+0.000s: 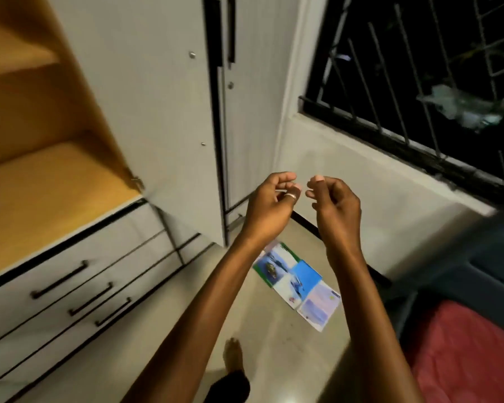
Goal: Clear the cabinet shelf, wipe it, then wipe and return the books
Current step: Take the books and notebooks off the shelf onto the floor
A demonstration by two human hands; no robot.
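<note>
The cabinet's wooden shelf (44,196) at left lies bare, and another bare shelf (15,53) sits above it. Several thin books (296,283) with blue, green and white covers lie overlapping on the floor, below and beyond my wrists. My left hand (269,203) and my right hand (333,203) are raised side by side in the air in front of the closed cabinet door. Their fingertips are close together. Both have loosely curled fingers and hold nothing. A ring shows on my left hand.
The open cabinet door (157,112) stands between the shelf and my hands. White drawers (70,289) with dark handles sit below the shelf. A barred window (405,82) is at right, red bedding (463,359) at lower right, my bare foot (233,356) on the floor.
</note>
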